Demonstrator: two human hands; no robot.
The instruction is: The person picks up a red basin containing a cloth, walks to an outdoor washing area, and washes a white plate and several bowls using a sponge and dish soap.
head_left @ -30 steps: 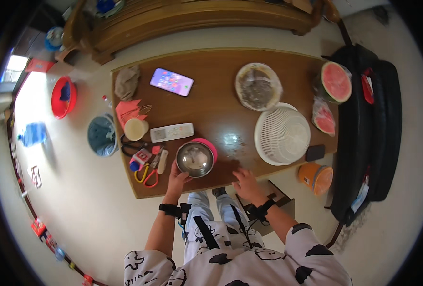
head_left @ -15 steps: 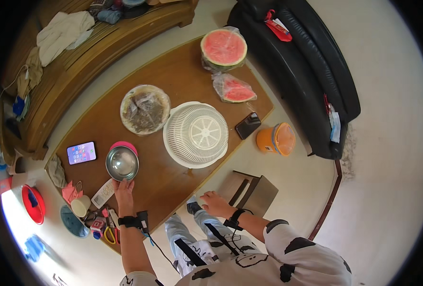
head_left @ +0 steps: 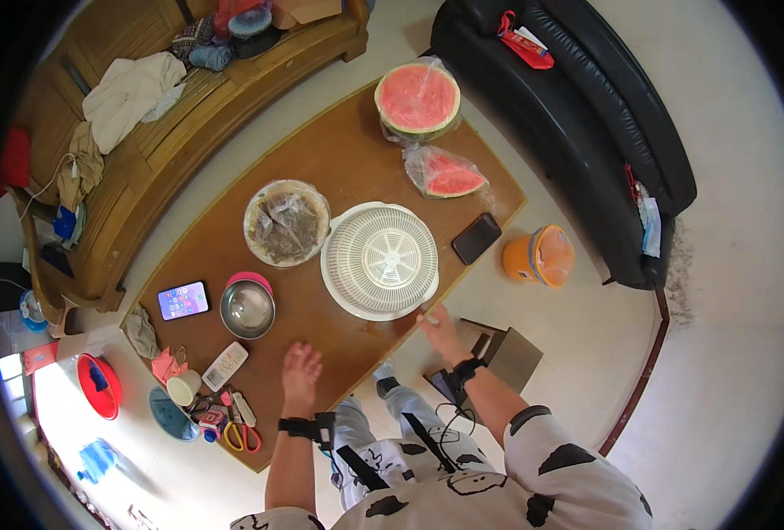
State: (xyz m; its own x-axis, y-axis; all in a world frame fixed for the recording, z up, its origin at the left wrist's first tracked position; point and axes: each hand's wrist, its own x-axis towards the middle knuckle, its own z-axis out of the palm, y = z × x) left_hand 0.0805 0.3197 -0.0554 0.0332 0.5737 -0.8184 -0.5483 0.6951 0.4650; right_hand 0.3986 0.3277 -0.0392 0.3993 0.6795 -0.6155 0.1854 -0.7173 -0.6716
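My left hand (head_left: 301, 375) is above the near part of the brown table, empty, its fingers loosely apart. A steel bowl (head_left: 248, 309) sits beyond it to the left, partly covering a pink round dish (head_left: 257, 278). My right hand (head_left: 440, 331) is at the table's near edge, fingers stretched toward the lower rim of an upturned white plastic colander (head_left: 383, 256); I cannot tell whether they touch it. The colander rests on a white basin or tray with a wide rim. Beside it lies a round container covered in clear plastic film (head_left: 287, 225), with dark contents.
On the wooden table (head_left: 206, 252) are a half watermelon (head_left: 417, 99), a wrapped watermelon wedge (head_left: 449, 175), two phones, a remote (head_left: 225, 366) and scissors (head_left: 243, 436). An orange bucket (head_left: 546, 256) and a dark stool (head_left: 502, 362) stand right. A black sofa (head_left: 568, 132) flanks the table.
My left hand has let go of the steel bowl and moved right, toward me. My right hand has moved up and right to near the colander's rim. The view has shifted slightly.
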